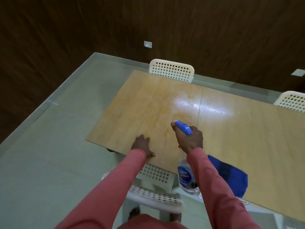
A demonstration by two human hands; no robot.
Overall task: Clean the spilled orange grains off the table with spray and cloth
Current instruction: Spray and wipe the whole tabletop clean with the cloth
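Observation:
My right hand (189,138) grips a clear spray bottle (187,177) by its blue trigger head (183,127), held above the near part of the light wooden table (239,133), nozzle aimed away from me. My left hand (142,147) rests flat on the table near its front edge, fingers spread. A blue cloth (231,176) lies on the table by the front edge, just right of my right forearm. A faint orange smear (166,111) shows on the tabletop ahead of the nozzle; single grains are too small to make out.
A white perforated chair (155,184) stands under me at the table's front edge. Two more white chairs (171,70) (292,100) stand at the far side. Pale floor (49,146) stretches to the left, with a dark wood wall behind.

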